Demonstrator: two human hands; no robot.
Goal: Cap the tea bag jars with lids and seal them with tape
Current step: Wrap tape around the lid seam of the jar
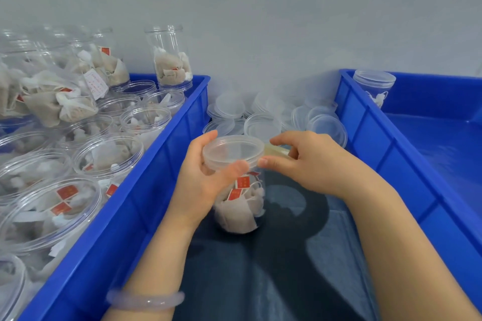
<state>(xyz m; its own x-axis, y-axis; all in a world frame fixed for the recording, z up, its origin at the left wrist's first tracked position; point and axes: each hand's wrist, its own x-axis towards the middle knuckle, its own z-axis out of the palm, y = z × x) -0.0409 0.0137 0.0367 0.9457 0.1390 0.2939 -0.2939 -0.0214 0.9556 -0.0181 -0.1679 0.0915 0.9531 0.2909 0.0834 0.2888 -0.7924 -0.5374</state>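
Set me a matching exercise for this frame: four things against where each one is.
Things:
1. capped jar
2. loose lids
3. tape strip
4. bracelet

Places:
A. worn on the left arm
B. pinched by the right hand
C. gripped by the left hand
D. piled beside the left blue crate

Pairs: 1-C, 2-D, 3-B, 4-A
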